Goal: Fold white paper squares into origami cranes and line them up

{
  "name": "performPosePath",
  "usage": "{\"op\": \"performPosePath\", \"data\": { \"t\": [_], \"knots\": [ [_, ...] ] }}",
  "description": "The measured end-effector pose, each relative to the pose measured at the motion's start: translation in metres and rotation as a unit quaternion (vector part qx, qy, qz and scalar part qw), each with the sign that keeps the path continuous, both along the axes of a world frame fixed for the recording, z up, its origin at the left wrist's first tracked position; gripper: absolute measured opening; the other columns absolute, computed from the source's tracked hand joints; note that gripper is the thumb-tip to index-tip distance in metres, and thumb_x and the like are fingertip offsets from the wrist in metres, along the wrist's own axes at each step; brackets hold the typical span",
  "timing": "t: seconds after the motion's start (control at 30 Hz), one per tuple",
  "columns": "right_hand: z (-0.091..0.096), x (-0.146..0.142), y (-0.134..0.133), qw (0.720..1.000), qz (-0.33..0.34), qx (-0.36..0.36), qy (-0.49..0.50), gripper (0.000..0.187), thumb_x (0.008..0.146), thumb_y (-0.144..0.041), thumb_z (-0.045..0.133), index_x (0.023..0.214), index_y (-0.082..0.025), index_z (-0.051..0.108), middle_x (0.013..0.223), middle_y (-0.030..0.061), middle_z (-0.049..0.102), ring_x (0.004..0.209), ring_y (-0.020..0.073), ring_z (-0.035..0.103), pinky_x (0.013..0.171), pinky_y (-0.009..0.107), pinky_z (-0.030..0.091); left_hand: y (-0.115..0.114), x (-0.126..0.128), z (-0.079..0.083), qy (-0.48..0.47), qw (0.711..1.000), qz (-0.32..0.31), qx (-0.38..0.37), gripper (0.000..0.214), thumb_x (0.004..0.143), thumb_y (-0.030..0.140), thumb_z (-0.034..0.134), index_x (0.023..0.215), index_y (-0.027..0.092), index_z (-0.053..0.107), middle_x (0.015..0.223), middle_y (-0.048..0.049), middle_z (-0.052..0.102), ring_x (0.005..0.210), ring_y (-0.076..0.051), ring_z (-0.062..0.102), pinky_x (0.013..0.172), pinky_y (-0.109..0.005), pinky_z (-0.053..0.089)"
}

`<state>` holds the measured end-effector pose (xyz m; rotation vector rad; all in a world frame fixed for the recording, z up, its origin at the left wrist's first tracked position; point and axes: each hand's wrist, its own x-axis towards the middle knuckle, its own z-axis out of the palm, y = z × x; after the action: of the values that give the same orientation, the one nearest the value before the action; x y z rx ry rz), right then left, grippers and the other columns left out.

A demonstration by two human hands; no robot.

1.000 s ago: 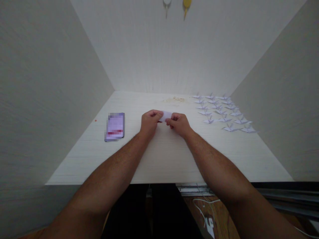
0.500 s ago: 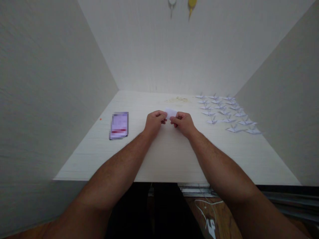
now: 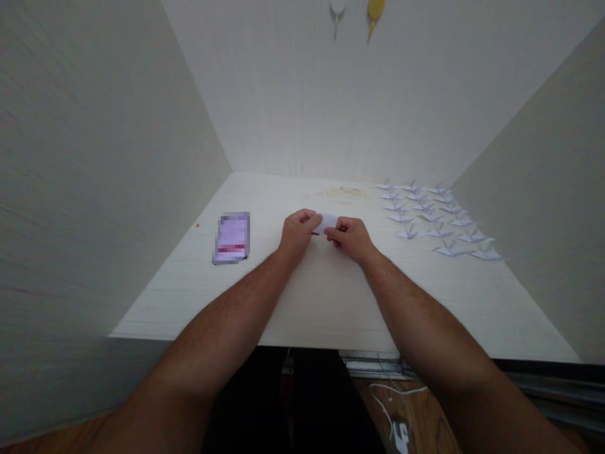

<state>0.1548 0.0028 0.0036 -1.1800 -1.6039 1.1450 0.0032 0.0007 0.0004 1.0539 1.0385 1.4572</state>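
Observation:
A small piece of white paper (image 3: 327, 222) is held between my two hands over the middle of the table (image 3: 326, 296). My left hand (image 3: 300, 231) pinches its left side, thumb on top. On its right side, the thumb and fingers of my right hand (image 3: 348, 237) close on the lower corner. The fingers cover parts of the paper, so its folds are hard to make out. Several white paper cranes (image 3: 432, 233) stand in rows on the table to the right of my right hand.
A purple pad with a red stripe (image 3: 232, 236), blurred out, lies to the left. Yellowish marks (image 3: 347, 191) stain the table near the back wall. A white and a yellow hook (image 3: 375, 9) hang on that wall. White cable (image 3: 401, 391) lies on the floor below.
The whole view has shifted slightly. My hands keep hold of the paper, which now shows a smaller, tilted face between them.

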Motion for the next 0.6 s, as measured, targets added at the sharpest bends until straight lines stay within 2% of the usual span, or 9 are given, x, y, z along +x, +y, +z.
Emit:
{"op": "performPosePath", "data": {
  "t": [0.17,0.37,0.6],
  "knots": [
    [0.0008,0.0,-0.0017,0.999,0.001,0.023,-0.033,0.026,0.072,-0.04,0.068,0.061,-0.019,0.057,0.049,-0.004,0.053,0.046,0.0089,0.042,0.048,0.024,0.03,0.0001,0.0008,-0.0003,0.019,1.0,-0.011,-0.011,0.024,0.063,0.034,0.079,0.071,0.016,0.065,0.063,0.001,0.063,0.056,-0.01,0.056,0.057,-0.025,0.046],
    [-0.0022,0.0002,-0.0005,0.997,-0.009,0.048,-0.055,0.028,0.074,-0.04,0.067,0.06,-0.02,0.055,0.051,-0.0042,0.051,0.049,0.0094,0.04,0.05,0.025,0.029,-0.0011,0.0011,0.0022,-0.024,0.999,-0.03,-0.023,0.025,0.061,0.034,0.08,0.069,0.016,0.063,0.063,0.0011,0.062,0.057,-0.01,0.056,0.059,-0.026,0.047],
    [-0.0053,-0.0017,0.0005,0.992,-0.019,0.097,-0.079,0.031,0.074,-0.038,0.066,0.058,-0.02,0.048,0.054,-0.0056,0.044,0.055,0.0096,0.036,0.054,0.026,0.028,-0.001,0.0005,0.0025,-0.023,0.999,-0.013,-0.022,0.021,0.06,0.03,0.079,0.068,0.016,0.065,0.066,0.0011,0.062,0.061,-0.01,0.055,0.061,-0.025,0.045]
  ]
}}
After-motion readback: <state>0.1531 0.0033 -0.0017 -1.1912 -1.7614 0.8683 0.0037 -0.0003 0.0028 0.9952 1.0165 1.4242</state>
